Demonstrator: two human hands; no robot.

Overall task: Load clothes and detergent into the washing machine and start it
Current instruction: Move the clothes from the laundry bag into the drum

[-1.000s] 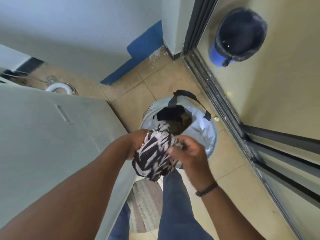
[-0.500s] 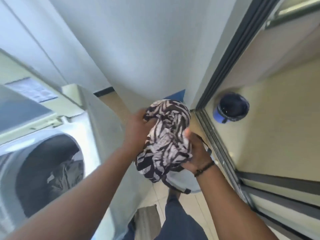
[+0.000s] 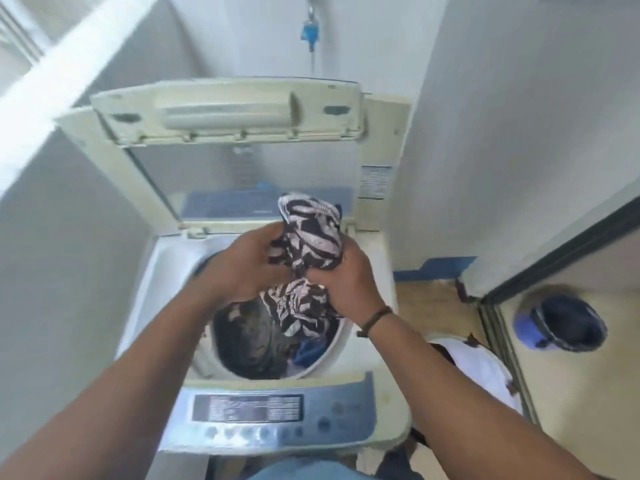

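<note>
A white top-loading washing machine (image 3: pixel 372 379) stands in front of me with its lid (image 3: pixel 225 112) raised. Dark clothes (image 3: pixel 252 337) lie in its drum. A bunched black-and-white patterned garment (image 3: pixel 308 237) is held over the drum opening. My left hand (image 3: pixel 242 268) grips the garment from the left and my right hand (image 3: pixel 346 282) grips it from the right. Part of the cloth hangs down into the drum. The control panel (image 3: pixel 277 414) runs along the near edge of the machine.
A white laundry bag (image 3: pixel 481 368) sits on the floor to the right of the machine. A blue bucket (image 3: pixel 561 323) stands further right, past a sliding door track (image 3: pixel 498 327). Walls close in on the left and behind; a blue tap (image 3: pixel 310 31) hangs above.
Both hands lifted the patterned garment out of the laundry bag and carried it left, over the open washing machine drum. The view swung from the floor to the machine.
</note>
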